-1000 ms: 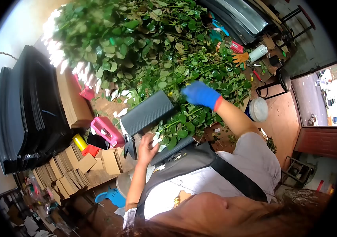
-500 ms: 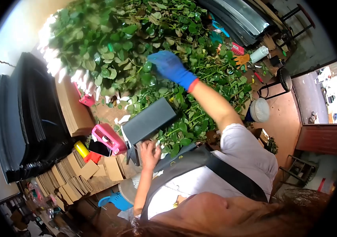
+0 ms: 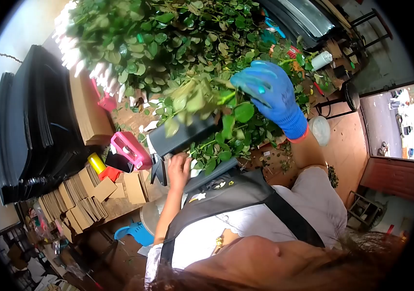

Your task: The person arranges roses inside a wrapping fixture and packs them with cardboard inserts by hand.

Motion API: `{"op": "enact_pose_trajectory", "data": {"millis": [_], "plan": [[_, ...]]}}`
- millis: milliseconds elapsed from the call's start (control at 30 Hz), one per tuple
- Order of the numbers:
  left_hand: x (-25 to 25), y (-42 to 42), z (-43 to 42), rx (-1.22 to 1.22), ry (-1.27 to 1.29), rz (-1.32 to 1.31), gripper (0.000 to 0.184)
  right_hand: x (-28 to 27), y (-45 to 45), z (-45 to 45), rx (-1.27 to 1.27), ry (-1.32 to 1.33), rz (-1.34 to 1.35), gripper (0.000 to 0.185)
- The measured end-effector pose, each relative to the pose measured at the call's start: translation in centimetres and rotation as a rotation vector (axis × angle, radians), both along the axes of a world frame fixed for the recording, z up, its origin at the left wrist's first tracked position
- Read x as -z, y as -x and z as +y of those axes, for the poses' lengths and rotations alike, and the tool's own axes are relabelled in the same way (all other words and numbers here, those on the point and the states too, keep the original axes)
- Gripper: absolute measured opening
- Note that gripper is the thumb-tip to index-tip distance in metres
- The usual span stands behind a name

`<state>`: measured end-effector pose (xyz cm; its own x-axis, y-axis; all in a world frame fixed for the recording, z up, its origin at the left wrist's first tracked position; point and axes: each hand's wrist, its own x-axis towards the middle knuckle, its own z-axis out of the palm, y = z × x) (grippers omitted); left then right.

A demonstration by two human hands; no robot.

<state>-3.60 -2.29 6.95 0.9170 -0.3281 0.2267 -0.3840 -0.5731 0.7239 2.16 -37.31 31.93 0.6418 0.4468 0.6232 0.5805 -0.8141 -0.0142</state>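
Note:
My right hand (image 3: 271, 92), in a blue glove with a red-orange cuff, is closed on a leafy stem (image 3: 226, 98) lifted above the work surface. The stem's leaves are smeared by motion and hang to the left, over part of a dark grey block-like box (image 3: 180, 136). My bare left hand (image 3: 179, 169) rests at the box's near edge, fingers bent and pressed together. Something white touches its fingertips, but I cannot make out what it holds. Beside that hand lie more leafy stems (image 3: 224, 145). Dark-handled scissors (image 3: 158, 169) lie just left of it.
A large heap of leafy stems (image 3: 168, 48) with white-wrapped ends (image 3: 107, 80) fills the far side. On the left are a pink tape dispenser (image 3: 132, 150), a yellow roll (image 3: 96, 163), cardboard pieces (image 3: 78, 194) and stacked black sheets (image 3: 37, 126). A white bucket (image 3: 319, 131) stands right.
My right hand has moved right and toward me from the heap, now with a leafy stem in it. My left hand stays beside the box, shifted slightly in view.

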Motion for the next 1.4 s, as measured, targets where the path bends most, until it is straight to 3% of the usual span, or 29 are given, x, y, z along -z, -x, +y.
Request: {"op": "enact_pose_trajectory", "data": {"millis": [133, 233, 267, 300, 367, 433, 500, 567, 600, 633, 667, 700, 833, 900, 1000, 1033, 1100, 1167, 1200, 1267, 1300, 1367, 1400], "plan": [[0.7, 0.2, 0.5, -0.009, 0.109, 0.199, 0.016, -1.6, 3.1, 1.8, -0.071, -0.028, 0.116, 0.04], [1.9, 0.3, 0.3, -0.06, 0.176, 0.232, 0.025, 3.0, 3.7, 2.2, -0.038, 0.064, 0.278, 0.047], [6.3, 0.3, 1.0, -0.075, 0.235, 0.226, 0.036, 5.7, 4.1, 1.8, 0.026, 0.166, 0.385, 0.045], [4.7, 0.4, 0.7, -0.08, 0.163, 0.094, 0.048, 8.1, 4.3, 1.4, 0.092, 0.27, 0.491, 0.043], [3.9, -0.1, 0.5, -0.115, 0.339, 0.354, 0.059, 12.6, 3.9, 0.9, 0.276, 0.409, 0.777, 0.033], [3.7, -0.1, 0.0, -0.184, 0.444, 0.428, 0.067, 14.4, 3.1, 1.6, 0.434, 0.608, 1.007, 0.027], [3.4, 0.2, 0.4, -0.156, 0.254, 0.209, 0.07, 14.2, 2.4, 2.0, 0.557, 0.679, 1.207, 0.024], [3.2, 0.4, 0.2, -0.197, 0.224, 0.186, 0.075, 11.5, 1.5, 2.5, 0.639, 0.619, 1.374, 0.023], [3.0, 0.5, 0.0, -0.207, 0.278, 0.265, 0.076, 10.1, 0.3, 2.7, 0.672, 0.654, 1.598, 0.022], [3.0, 0.7, 0.1, -0.216, 0.336, 0.341, 0.078, 11.4, 0.0, 2.2, 0.581, 0.685, 1.457, 0.022], [4.4, 0.5, 0.1, -0.205, 0.33, 0.129, 0.077, 14.1, 0.2, 1.3, 0.493, 0.715, 1.314, 0.022], [2.8, 0.3, 0.1, -0.208, 0.211, 0.119, 0.07, 16.0, 0.4, 0.6, 0.405, 0.742, 1.172, 0.022], [1.2, 0.0, 0.2, -0.105, 0.094, 0.064, 0.055, 16.6, -1.2, -1.5, 0.369, 0.439, 1.376, 0.038], [3.3, 0.1, 0.3, -0.173, 0.324, 0.261, 0.051, 16.1, -2.8, -3.0, 0.244, 0.286, 1.476, 0.05], [2.6, 0.0, 0.4, -0.165, 0.256, 0.336, 0.057, 16.6, -4.7, -6.0, 0.049, -0.091, 1.559, 0.056], [1.4, 0.0, 0.1, -0.19, 0.267, 0.35, 0.06, 15.4, -5.7, -5.8, 0.158, -0.249, 1.612, 0.049], [-0.8, -0.2, -0.1, -0.221, 0.269, 0.492, 0.063, 13.0, -7.9, -4.5, 0.306, -0.325, 1.643, 0.046], [0.4, -0.3, 0.4, -0.195, 0.189, 0.475, 0.062, 14.8, -10.5, -3.7, 0.211, 0.159, 1.648, 0.046], [0.0, -0.3, 0.2, -0.194, 0.276, 0.507, 0.059, 20.1, -11.7, -4.7, 0.104, 0.315, 1.318, 0.046], [-0.5, -0.6, -0.7, -0.271, 0.275, 0.451, 0.051, 23.1, -16.4, -3.4, 0.325, 0.316, 1.166, 0.044], [0.4, -0.3, -0.7, -0.297, 0.229, 0.413, 0.049, 21.3, -18.1, -2.1, 0.41, 0.217, 1.044, 0.04], [1.1, -0.2, -0.6, -0.302, 0.246, 0.471, 0.059, 23.3, -22.3, -1.7, 0.404, 0.17, 0.832, 0.031], [1.7, 0.0, -0.7, -0.301, 0.275, 0.394, 0.06, 22.6, -24.2, -1.2, 0.408, 0.33, 0.9, 0.031]]}}
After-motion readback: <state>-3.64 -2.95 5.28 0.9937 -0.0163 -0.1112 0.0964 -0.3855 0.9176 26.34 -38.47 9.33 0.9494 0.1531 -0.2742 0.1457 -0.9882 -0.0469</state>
